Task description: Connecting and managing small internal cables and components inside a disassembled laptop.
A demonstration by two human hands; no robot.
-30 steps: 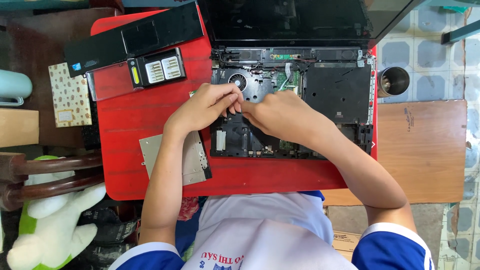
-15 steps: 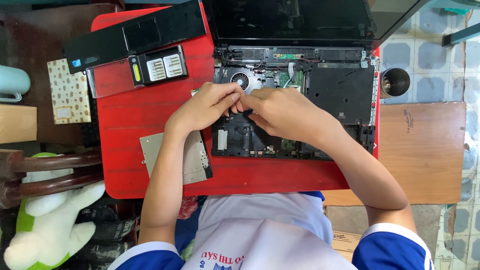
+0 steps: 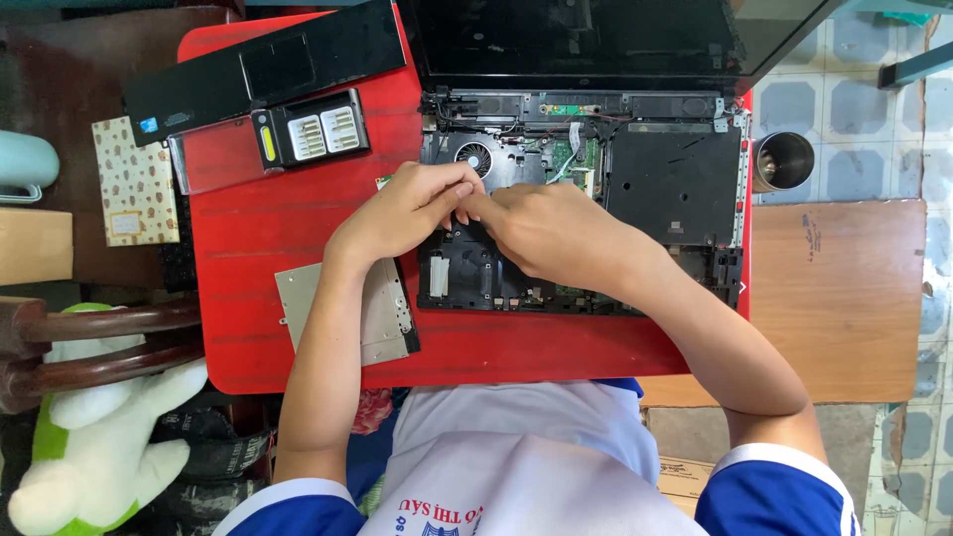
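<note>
An opened black laptop base (image 3: pixel 675 189) with its keyboard cover off lies on a red table (image 3: pixel 278 238), its fan (image 3: pixel 476 157) and circuit board exposed. My left hand (image 3: pixel 412 203) and my right hand (image 3: pixel 541 228) meet fingertip to fingertip over the left middle of the base, just below the fan. Both sets of fingers are pinched together on something small that the hands hide. The laptop screen (image 3: pixel 576 40) stands open at the far side.
A grey optical drive (image 3: pixel 347 318) lies under my left forearm. A black palm-rest panel (image 3: pixel 268 69) and a screwdriver bit case (image 3: pixel 308 134) sit at the back left. A metal cup (image 3: pixel 784 161) stands right of the laptop, beside a wooden board (image 3: pixel 844 298).
Both hands have shifted slightly downward, away from the fan, so the fan now shows more fully. Their pinched pose is the same.
</note>
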